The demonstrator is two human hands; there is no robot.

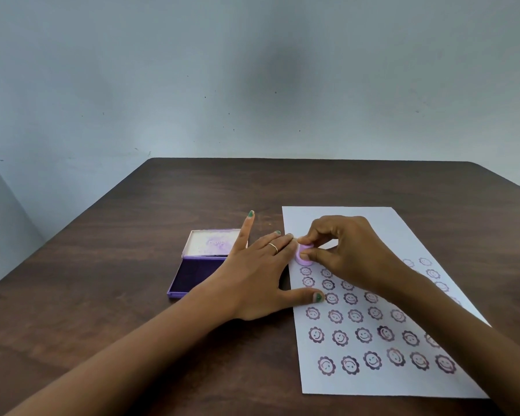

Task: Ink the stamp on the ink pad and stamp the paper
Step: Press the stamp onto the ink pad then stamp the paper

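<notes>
A white paper (385,229) lies on the right of the brown table, covered in several rows of purple smiling-flower prints. My right hand (348,250) pinches a small round pink stamp (303,256) near the paper's left edge, just above the top row of prints; whether it touches the sheet I cannot tell. My left hand (252,277) lies flat with fingers spread, thumb pressing on the paper's left edge, index finger raised. Left of the paper sits the open purple ink pad (192,276), its stained lid (210,243) folded back, partly hidden by my left hand.
The dark wood table (132,310) runs to a far edge against a pale blue-grey wall. The paper's upper part carries no prints.
</notes>
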